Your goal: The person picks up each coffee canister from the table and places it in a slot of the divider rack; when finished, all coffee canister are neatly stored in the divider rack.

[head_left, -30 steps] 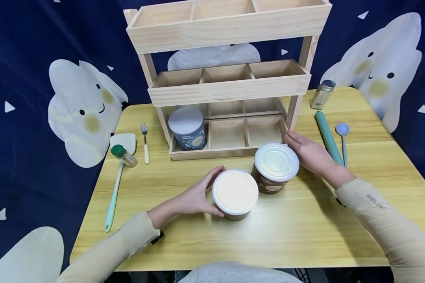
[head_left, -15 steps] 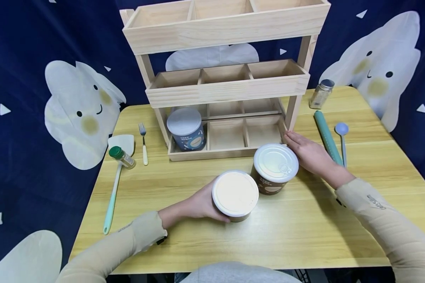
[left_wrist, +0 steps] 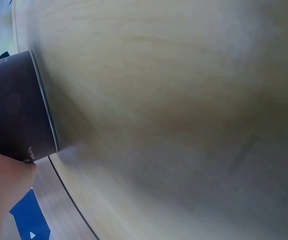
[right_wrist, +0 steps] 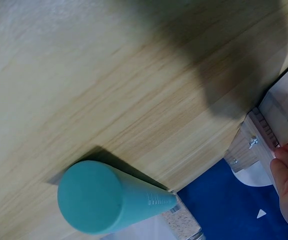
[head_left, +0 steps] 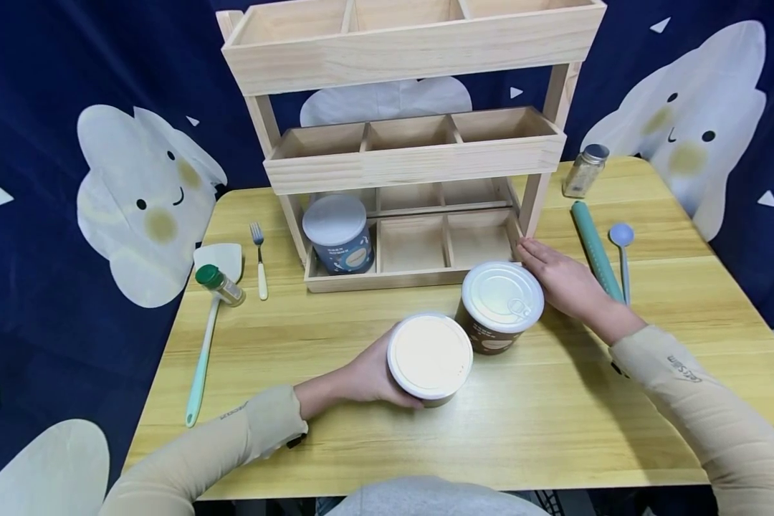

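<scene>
My left hand [head_left: 366,373] grips a brown canister [head_left: 430,356] with a pale lid, fingers and thumb around its left side. In the left wrist view the dark wall of this canister [left_wrist: 16,107] shows beside the hand [left_wrist: 6,185]. A second brown canister [head_left: 503,301] with a pull-ring lid stands just right of it. My right hand [head_left: 564,287] rests its fingers against the lower right corner of a three-tier wooden rack [head_left: 413,156]. The right wrist view shows these fingers [right_wrist: 286,165] loosely extended at the rack's side. A blue canister [head_left: 338,236] sits in the rack's bottom left compartment.
On the left lie a spatula [head_left: 203,358], a green-capped spice jar [head_left: 222,285] and a fork [head_left: 260,261]. To the right are a teal cylinder [head_left: 596,251], a blue spoon [head_left: 623,258] and a glass shaker [head_left: 585,172]. A dark blue curtain [head_left: 26,308] hangs behind the table [head_left: 555,430].
My left hand has moved in from beside the brown canister and closed around it; the canister has barely shifted. The right hand stays at the rack's corner.
</scene>
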Demonstrator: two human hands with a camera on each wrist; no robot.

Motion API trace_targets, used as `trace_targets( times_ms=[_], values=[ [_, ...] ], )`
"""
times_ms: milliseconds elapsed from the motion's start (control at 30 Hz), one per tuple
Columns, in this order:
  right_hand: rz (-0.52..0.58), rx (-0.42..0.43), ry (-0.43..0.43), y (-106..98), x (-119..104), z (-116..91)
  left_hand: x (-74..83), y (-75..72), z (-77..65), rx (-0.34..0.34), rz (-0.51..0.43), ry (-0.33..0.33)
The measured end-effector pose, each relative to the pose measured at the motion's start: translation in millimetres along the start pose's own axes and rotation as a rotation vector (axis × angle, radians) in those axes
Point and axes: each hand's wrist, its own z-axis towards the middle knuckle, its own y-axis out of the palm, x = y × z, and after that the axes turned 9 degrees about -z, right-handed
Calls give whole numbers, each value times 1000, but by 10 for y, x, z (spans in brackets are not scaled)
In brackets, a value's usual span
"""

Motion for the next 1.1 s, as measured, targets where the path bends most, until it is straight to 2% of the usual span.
trace_targets(
  times_ms=[367,600,867,1100],
  values=[
    [-4,-4,-2,-14,4,-4,-11,-16,-26,27,19,8],
    [-3,-3,-7,-20,6,1,46,-106,-37,75,46,33],
    [-21,2,-16,-33,20,-2,224,-284,83,156,25,95],
    [-16,-3,-14,-23,10,-2,300,-395,190,208,56,148]
  ],
)
